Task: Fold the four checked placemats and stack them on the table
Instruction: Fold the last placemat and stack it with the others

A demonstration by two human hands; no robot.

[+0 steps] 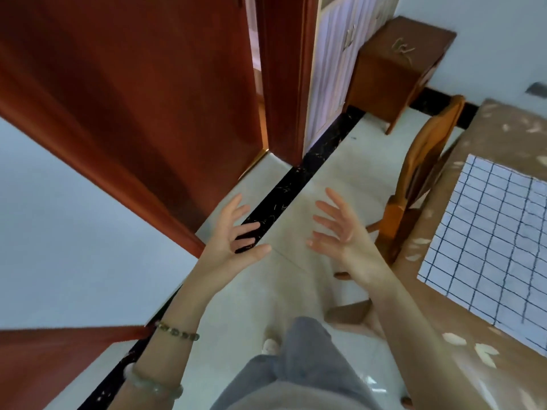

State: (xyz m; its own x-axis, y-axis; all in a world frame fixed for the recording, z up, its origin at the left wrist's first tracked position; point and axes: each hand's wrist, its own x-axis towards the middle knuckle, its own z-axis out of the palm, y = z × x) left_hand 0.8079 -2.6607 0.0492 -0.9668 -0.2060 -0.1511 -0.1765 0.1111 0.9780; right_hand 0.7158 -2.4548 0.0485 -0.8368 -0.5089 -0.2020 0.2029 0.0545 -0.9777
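Observation:
A white placemat with dark blue checks [491,241] lies flat on the table [438,321] at the right edge of the view, partly cut off by the frame. Only this one placemat shows. My left hand [233,235] and my right hand [340,229] are raised in front of me over the floor, palms facing each other, fingers spread and straight. Neither hand holds anything. Both are well left of the table and the placemat.
A wooden chair [420,184] stands tucked against the table's left side. A small brown cabinet [393,69] sits by the far wall. A red-brown door [133,93] and its frame fill the left. Pale tiled floor [334,161] lies ahead.

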